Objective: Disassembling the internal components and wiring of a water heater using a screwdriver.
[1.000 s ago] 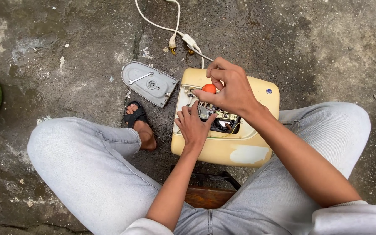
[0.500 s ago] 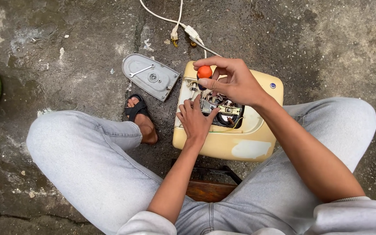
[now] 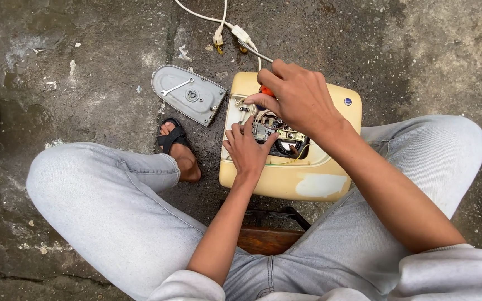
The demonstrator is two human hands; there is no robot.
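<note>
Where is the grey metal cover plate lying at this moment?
In the head view, the grey metal cover plate lies flat on the concrete floor, left of the cream appliance, just above the sandalled foot.

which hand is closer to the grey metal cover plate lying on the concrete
Left. The left hand rests on the cream appliance's open innards, just right of the grey metal cover plate; the right hand is farther right.

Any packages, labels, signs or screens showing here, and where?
No packages, signs or screens.
Small round blue badge: top right corner of the cream plastic appliance casing, beside the right hand; too small to read.
Pale worn rectangular patch: near side of the casing, perhaps where a label sat.
</note>
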